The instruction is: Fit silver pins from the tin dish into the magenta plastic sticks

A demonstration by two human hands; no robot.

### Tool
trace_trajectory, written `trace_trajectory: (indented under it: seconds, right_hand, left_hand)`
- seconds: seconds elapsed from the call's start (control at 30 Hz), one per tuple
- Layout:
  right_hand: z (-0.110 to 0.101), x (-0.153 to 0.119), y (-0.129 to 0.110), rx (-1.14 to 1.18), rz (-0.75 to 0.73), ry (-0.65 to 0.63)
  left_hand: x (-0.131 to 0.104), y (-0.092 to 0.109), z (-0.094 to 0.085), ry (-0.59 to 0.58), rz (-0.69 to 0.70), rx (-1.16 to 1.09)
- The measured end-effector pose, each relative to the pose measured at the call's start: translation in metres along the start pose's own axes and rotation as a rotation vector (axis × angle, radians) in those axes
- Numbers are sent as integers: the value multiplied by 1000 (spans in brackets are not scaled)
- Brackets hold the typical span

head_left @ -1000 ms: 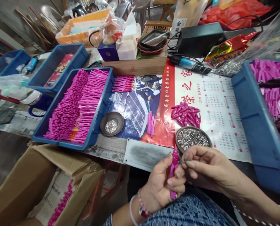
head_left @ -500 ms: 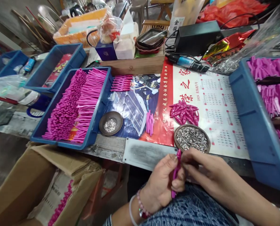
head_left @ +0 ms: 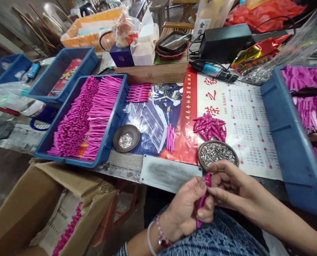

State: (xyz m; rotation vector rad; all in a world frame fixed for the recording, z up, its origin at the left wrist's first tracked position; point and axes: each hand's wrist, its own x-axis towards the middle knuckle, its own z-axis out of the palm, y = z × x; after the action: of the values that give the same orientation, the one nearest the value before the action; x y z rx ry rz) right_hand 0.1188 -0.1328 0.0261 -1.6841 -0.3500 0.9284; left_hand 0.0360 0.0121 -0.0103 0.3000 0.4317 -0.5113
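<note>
My left hand (head_left: 194, 204) is closed around a slim magenta plastic piece (head_left: 202, 201), which stands nearly upright with its wider, shaped end at the top. Against that upper end my right hand (head_left: 229, 186) is curled, thumb and fingers drawn together. Whatever the right fingertips pinch is hidden. Just beyond the hands sits a round dark dish (head_left: 199, 156) of small shiny metal pins (head_left: 217, 154). Behind the dish lies a loose heap of glossy magenta pieces (head_left: 210, 128). Several slender magenta pieces (head_left: 170, 138) lie side by side to the left.
A blue bin (head_left: 102, 151) holds stacked magenta sticks. A smaller dish (head_left: 134, 144) has tiny metal bits. Another blue bin (head_left: 286, 142) of magenta pieces stands on the right. A grey metal plate (head_left: 169, 174) lies at the table edge, and an open cardboard box (head_left: 11, 209) stands below left.
Both hands have shifted slightly right with the magenta piece. My right thumb now presses at its upper part, and the right fingers have curled closer around its top.
</note>
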Motion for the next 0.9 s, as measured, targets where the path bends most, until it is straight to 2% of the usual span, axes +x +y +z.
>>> trace_trajectory:
  seconds: [0.1, 0.2, 0.3, 0.4, 0.5, 0.57, 0.67, 0.77, 0.9]
  right_hand:
    - [-4, 5, 6, 191, 111, -86]
    - [-5, 10, 15, 232, 139, -168]
    - [-1, 15, 18, 296, 157, -159]
    - [1, 19, 8, 283, 131, -78]
    - [-6, 18, -10, -9, -34, 57]
    - [-11, 16, -22, -263, -172, 77]
    - [-9, 13, -36, -610, -400, -40]
    - [12, 14, -45, -897, -662, -185]
    - [41, 25, -53, -1147, -807, -221]
  left_hand:
    - [-1, -1, -1, -60, -28, -28]
    - [0, -3, -4, -54, -52, -88]
    - [1, -3, -6, -73, -95, -156]
    - [1, 2, -2, -97, -131, -184]
    - [-2, 9, 2, -50, -140, -175]
    - [-6, 14, 2, 3, -136, -164]
    - [-14, 18, -4, 55, -126, -136]
    - [-27, 25, -8, 41, -114, -11]
    - [-49, 45, -6, -1, 120, 247]
